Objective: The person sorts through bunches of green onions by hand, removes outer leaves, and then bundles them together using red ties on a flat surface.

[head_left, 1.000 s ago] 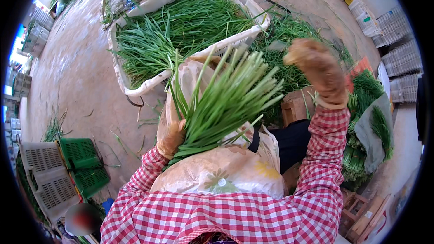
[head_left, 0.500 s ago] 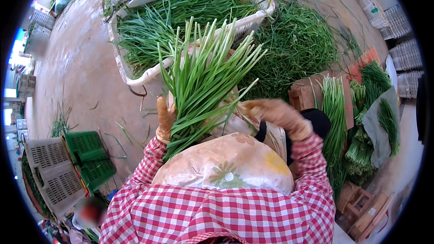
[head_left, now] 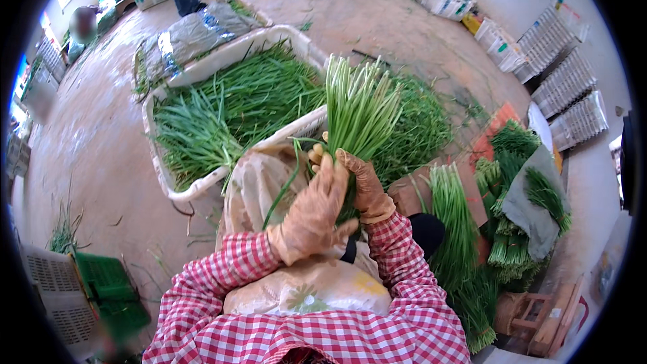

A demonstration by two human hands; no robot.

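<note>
A bunch of green chives [head_left: 360, 111] stands upright in front of me, pale cut ends on top. My right hand [head_left: 367, 189], in a tan glove, is closed round its lower part. My left hand [head_left: 313, 209], gloved too, lies against the bunch's near left side with fingers stretched out and thumb apart. One long leaf [head_left: 283, 192] hangs left of it. The lower leaves are mostly hidden behind my hands. A stained flowered apron [head_left: 310, 286] covers my lap.
A white crate [head_left: 195, 192] full of chives stands ahead left, with a loose heap [head_left: 421, 125] behind the bunch. To my right lie trimmed chives [head_left: 451, 212] and tied bundles [head_left: 515, 243]. A green crate [head_left: 108, 280] sits lower left. Stacked crates [head_left: 559, 87] line the right wall.
The chives have moved right and now stand more upright. My right hand has come in and closed round them. My left hand has moved across to their near side.
</note>
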